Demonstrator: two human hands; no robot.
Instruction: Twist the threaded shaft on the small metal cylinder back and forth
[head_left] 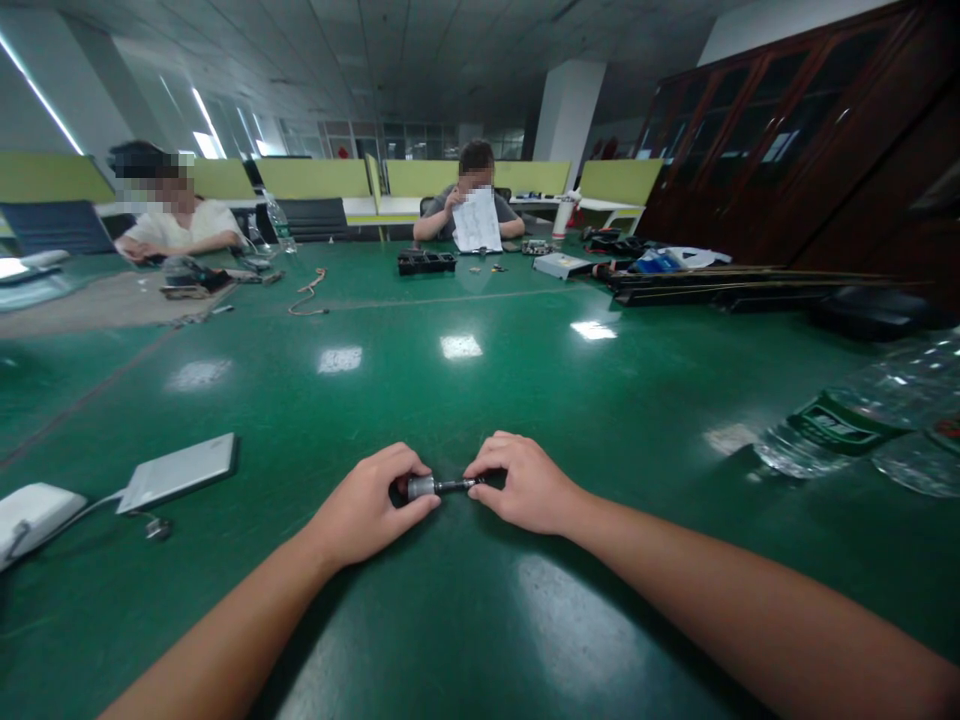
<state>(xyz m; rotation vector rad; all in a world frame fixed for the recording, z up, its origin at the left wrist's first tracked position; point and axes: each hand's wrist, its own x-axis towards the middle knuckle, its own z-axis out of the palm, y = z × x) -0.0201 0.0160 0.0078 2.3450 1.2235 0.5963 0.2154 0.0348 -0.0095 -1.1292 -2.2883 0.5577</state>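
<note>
A small metal part (452, 486), a silver-grey cylinder with a thin dark rod coming out of its right side, lies level between my hands near the green tabletop. My left hand (371, 505) pinches the thick cylinder end between thumb and fingers. At the other end, my right hand (517, 487) has thumb and forefinger closed around the rod's tip. The fingers hide both ends, so I cannot tell whether the rod is one piece with the cylinder. Whether the part touches the table is also unclear.
A silver flat box (178, 472) is cabled to a white device (34, 520) on the left. Clear water bottles (847, 430) stand at right. Across the green table (390, 400) sit two people, one holding papers (477, 220). A black tray (426, 262) and dark rails (720, 285) lie farther back.
</note>
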